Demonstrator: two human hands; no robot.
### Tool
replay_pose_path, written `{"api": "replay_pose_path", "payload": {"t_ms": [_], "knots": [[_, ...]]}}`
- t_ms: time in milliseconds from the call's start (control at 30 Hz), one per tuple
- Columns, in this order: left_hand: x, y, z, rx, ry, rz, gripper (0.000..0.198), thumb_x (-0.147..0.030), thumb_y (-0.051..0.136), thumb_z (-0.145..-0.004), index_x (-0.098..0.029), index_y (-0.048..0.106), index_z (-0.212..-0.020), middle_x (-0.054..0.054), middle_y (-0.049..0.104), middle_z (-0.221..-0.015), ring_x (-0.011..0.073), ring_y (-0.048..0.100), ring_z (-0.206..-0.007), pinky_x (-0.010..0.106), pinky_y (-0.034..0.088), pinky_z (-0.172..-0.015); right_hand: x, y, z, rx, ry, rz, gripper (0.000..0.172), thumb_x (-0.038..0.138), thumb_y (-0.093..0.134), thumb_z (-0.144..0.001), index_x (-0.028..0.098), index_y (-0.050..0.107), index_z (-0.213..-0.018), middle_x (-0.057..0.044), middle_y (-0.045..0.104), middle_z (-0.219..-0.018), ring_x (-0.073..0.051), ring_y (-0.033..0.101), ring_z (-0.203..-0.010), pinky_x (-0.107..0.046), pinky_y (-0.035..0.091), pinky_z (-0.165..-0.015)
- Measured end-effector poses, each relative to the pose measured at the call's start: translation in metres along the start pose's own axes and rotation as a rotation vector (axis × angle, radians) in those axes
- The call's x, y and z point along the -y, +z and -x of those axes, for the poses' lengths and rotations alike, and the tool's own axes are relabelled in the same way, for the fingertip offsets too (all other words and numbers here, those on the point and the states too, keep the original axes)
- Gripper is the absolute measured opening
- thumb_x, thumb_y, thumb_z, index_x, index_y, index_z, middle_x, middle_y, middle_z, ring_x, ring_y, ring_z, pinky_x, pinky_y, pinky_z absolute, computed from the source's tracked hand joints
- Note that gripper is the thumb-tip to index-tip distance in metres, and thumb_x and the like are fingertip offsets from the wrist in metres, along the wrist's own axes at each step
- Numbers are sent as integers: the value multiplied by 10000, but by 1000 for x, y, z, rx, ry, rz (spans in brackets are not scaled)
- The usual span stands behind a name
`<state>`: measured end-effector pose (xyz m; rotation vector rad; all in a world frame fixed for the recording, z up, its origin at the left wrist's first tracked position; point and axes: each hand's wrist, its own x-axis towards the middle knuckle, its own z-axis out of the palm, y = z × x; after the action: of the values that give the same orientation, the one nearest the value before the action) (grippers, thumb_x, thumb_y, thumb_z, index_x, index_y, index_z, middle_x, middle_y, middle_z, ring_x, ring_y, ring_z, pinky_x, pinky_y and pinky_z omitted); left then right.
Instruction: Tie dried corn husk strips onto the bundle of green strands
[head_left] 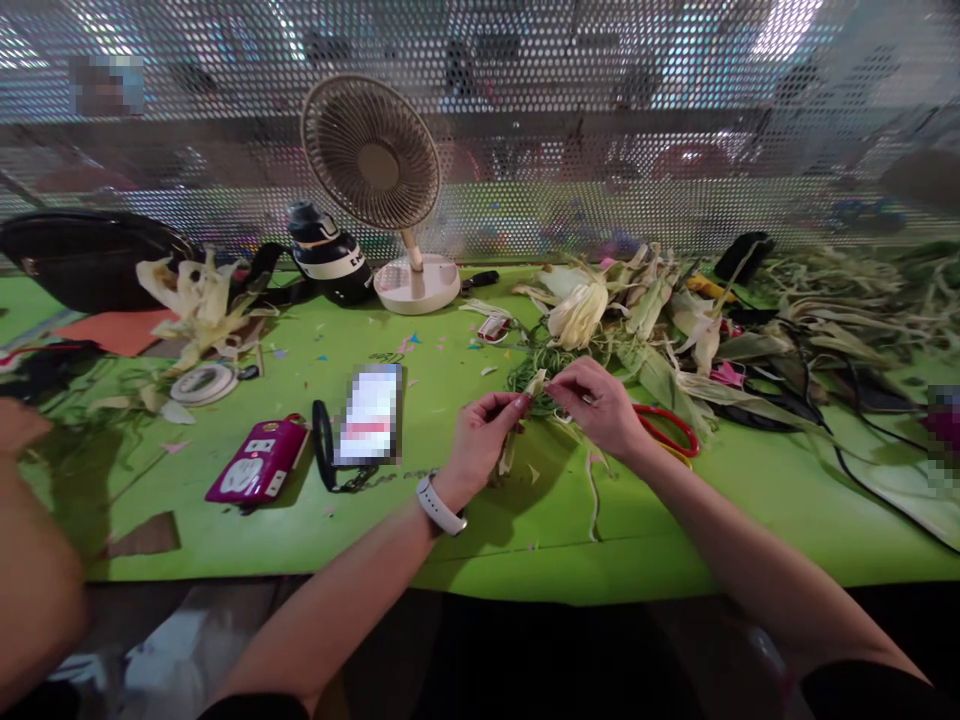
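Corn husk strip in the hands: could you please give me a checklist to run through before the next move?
1. The left hand grips the corn husk strip: ok.
2. The right hand pinches its upper end: ok.
3. The strip is free of the green strands behind it: cannot tell.
4. The red-handled scissors lie on the green table beside the right hand: ok.
5. The phone lies apart from both hands: ok.
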<state>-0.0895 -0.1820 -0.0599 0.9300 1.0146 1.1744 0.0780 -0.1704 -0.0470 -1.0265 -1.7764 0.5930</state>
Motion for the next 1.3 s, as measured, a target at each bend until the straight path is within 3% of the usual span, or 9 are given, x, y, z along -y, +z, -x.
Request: {"api": "replay_pose_path", "payload": {"t_ms": [100, 167, 367, 633, 800, 1067, 1300], "knots": [[1, 1, 0, 48, -38, 8, 300, -398, 789, -597, -158, 686, -745, -9, 646, -672, 59, 521, -528, 196, 453, -536, -1, -3, 1, 20, -225, 155, 130, 288, 544, -890, 212, 638, -842, -61, 596, -917, -161, 583, -858, -300, 496, -749], [2, 1, 1, 93, -26, -34, 302, -401, 791, -591, -155, 682, -726, -8, 641, -656, 66, 523, -529, 204, 452, -539, -3, -3, 2, 77, -278, 187, 145, 283, 501, -913, 222, 630, -889, -67, 605, -962, -157, 590, -874, -290, 494, -758], [6, 2, 5, 189, 44, -92, 302, -421, 767, -628, -153, 656, -713, -15, 618, -638, 67, 516, -533, 205, 452, -539, -6, -2, 6, 186, -296, 326, 173, 266, 458, -931, 218, 621, -898, -44, 598, -842, -134, 577, -751, -235, 454, -658], [2, 3, 7, 246, -3, -40, 336, -427, 789, -595, -162, 629, -725, -19, 610, -664, 71, 529, -552, 208, 478, -543, -3, -2, 9, 148, -403, 499, 205, 271, 446, -932, 221, 641, -894, -34, 593, -779, -122, 540, -655, -220, 387, -575], [2, 2, 9, 267, -20, -20, 306, -397, 777, -631, -158, 626, -748, -27, 595, -673, 57, 517, -555, 189, 463, -545, -1, 0, 10, 113, -362, 466, 232, 297, 411, -946, 198, 600, -853, -29, 586, -708, -122, 517, -604, -224, 379, -561], [-3, -1, 12, 431, -238, 130, 275, -294, 826, -582, -157, 670, -763, -3, 647, -720, 79, 595, -632, 212, 500, -637, -3, -1, 10, 137, -390, 278, 201, 307, 426, -946, 198, 571, -859, -14, 594, -689, -104, 520, -584, -211, 394, -559], [-2, 0, 8, 361, -217, 142, 239, -234, 834, -569, -151, 686, -736, -3, 668, -717, 75, 612, -649, 203, 499, -671, 1, -8, 7, 122, -411, 328, 219, 301, 460, -936, 194, 630, -847, -9, 595, -650, -99, 520, -560, -207, 388, -540]]}}
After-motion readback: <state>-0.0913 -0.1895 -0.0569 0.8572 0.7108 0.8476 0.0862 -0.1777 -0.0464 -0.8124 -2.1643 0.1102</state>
